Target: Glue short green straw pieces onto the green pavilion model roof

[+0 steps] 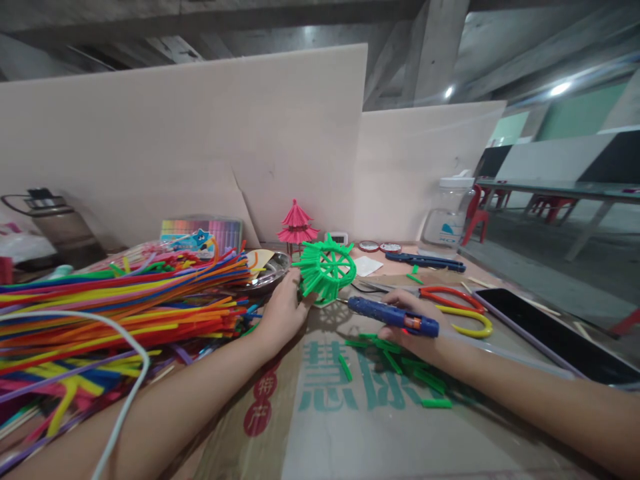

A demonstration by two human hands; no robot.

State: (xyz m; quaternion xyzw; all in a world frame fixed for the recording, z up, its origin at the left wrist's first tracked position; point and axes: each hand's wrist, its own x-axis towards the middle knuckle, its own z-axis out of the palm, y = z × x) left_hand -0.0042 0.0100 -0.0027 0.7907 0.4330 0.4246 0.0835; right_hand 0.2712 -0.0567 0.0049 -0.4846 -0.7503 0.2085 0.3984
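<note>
Head view: green spoked piece [333, 264], near centre.
Left hand [286, 308]: grip pinching its eight o'clock edge.
Right hand [421, 307]: grip wrapped round blue glue gun [381, 313], at the piece's four o'clock.

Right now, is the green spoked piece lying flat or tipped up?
Tipped up: the green piece shows its spokes to the camera, left hand holding it.

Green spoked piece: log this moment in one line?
left grip: green spoked piece | right grip: blue glue gun | tip: near piece
</note>
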